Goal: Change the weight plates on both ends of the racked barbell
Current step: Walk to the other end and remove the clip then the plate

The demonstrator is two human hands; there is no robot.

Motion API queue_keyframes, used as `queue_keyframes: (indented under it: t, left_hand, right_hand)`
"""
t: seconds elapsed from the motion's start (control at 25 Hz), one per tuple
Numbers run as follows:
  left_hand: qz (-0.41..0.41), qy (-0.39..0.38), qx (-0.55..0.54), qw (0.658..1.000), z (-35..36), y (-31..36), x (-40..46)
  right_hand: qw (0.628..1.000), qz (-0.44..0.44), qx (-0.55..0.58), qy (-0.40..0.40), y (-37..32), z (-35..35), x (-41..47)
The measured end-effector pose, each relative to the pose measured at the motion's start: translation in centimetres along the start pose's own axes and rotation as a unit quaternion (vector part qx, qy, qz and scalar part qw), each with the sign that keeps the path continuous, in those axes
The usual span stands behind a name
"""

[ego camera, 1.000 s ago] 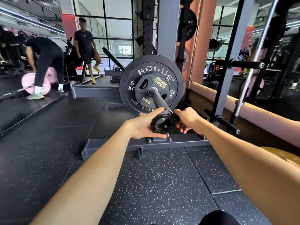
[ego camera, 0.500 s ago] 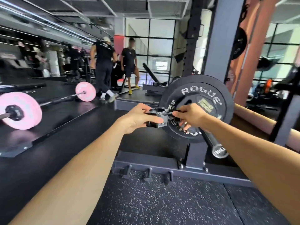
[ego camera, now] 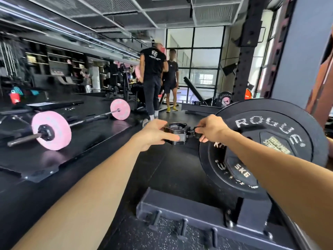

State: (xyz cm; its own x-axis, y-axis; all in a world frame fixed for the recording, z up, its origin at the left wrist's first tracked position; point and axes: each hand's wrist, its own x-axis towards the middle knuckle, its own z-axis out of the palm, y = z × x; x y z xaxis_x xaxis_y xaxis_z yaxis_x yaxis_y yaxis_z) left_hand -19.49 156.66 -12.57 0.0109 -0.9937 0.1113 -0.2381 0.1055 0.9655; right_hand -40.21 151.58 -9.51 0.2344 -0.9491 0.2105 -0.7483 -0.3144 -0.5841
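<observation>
Here, my left hand (ego camera: 158,131) grips the black collar (ego camera: 177,131) while my right hand (ego camera: 210,128) pinches its lever at three o'clock, holding it clear of the bar so the 5 kg plate (ego camera: 281,141), further toward three o'clock, can slide off.

Single head view — looks forward and slightly down over both forearms, plate (ego camera: 266,147) near right, gym floor (ego camera: 111,170) far left.
</observation>
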Motion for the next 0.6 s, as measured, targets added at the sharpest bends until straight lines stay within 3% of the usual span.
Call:
queue_keyframes:
  t: [0.24,0.6]
  left_hand:
    - [0.004,0.01,0.023,1.0,-2.1,-1.0,11.7]
    - [-0.016,-0.011,0.048,0.999,-3.6,-6.0,27.6]
  right_hand:
    - [0.993,-0.036,-0.107,0.016,-0.1,1.1,11.7]
    - [0.963,0.04,-0.267,-0.007,1.7,4.7,24.0]
